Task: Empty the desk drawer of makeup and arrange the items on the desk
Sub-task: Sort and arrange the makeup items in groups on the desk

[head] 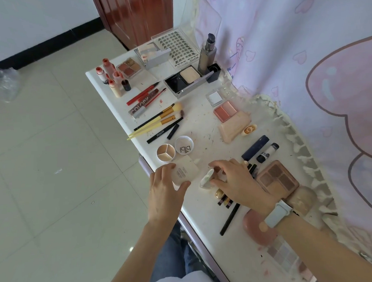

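Observation:
A white desk (204,216) runs from near right to far left, covered with makeup. My left hand (164,188) grips a flat beige compact (186,169) at the desk's front edge, thumb on its near corner. My right hand (237,181) pinches a small pale round item (207,178) just right of the compact. Small gold-capped tubes (220,195) lie under my right hand. A three-colour concealer pot (166,152) and its white lid (183,145) sit just beyond the compact. The drawer is not visible.
Brushes (159,118), black pencils (165,132), red liners (143,95), small bottles (113,77), open palettes (185,79), a lash tray (177,48), blush (225,113), a brown palette (277,178) and a pink case (259,231) fill the desk. A pink curtain (304,63) hangs right; tiled floor (44,167) lies left.

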Demonstrator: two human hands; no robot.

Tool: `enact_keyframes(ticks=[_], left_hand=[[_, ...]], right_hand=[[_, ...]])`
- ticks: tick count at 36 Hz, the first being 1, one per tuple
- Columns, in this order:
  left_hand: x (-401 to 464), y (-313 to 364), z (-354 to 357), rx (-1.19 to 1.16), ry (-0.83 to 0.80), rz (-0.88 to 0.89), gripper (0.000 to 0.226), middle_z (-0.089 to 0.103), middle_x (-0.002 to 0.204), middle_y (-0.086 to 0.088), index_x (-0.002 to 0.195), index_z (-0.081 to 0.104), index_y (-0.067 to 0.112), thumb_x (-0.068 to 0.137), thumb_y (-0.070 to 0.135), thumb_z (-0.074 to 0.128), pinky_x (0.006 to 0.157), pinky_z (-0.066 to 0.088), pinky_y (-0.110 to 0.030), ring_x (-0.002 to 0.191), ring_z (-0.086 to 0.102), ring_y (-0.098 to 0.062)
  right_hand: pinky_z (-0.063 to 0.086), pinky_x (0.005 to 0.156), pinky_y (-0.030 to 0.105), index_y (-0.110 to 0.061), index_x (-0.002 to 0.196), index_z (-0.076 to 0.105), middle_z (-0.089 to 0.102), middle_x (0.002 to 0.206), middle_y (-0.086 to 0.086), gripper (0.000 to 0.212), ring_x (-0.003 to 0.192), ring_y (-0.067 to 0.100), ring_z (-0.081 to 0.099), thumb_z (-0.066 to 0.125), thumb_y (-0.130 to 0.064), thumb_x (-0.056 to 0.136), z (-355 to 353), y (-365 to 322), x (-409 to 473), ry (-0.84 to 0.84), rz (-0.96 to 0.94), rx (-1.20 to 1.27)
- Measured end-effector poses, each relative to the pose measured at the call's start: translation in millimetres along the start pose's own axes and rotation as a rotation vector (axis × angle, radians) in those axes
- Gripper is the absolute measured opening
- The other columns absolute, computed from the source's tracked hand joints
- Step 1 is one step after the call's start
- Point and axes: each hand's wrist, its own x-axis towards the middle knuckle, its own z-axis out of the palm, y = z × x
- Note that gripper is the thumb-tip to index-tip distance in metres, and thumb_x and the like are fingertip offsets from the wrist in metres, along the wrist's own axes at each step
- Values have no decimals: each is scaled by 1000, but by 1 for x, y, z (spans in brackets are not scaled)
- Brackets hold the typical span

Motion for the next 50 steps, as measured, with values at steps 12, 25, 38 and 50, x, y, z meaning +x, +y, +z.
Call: enact_keyframes(ticks=[12,25,38,50], left_hand=[[3,-10,4,-35,23,81,54,54,110,-7,116,59,6,69,18,82,77,52,-37,95,55,-28],[-12,-15,7,24,91,205,53,52,118,-13,121,49,10,75,16,75,88,47,-39,108,45,-25],[-21,0,-3,-40,153,207,32,53,118,-8,118,51,14,87,23,49,91,42,-27,108,46,-20],[-16,61,-7,-158,-32,380,41,52,101,13,120,56,10,91,37,44,79,41,-13,90,48,-1]], right_hand=[[26,86,30,-22,121,54,60,108,-11,41,103,13,45,59,-42,85,20,-3,1,121,-38,-68],[40,83,38,-22,105,61,59,103,-6,34,101,15,46,43,-29,78,4,24,-19,222,-335,-339],[31,79,36,-22,93,58,61,91,-7,24,88,18,55,64,-8,74,-2,30,-16,171,-563,-652],[55,75,25,-21,98,60,64,83,-1,26,77,10,64,62,1,84,-59,-47,-30,384,-23,925]])
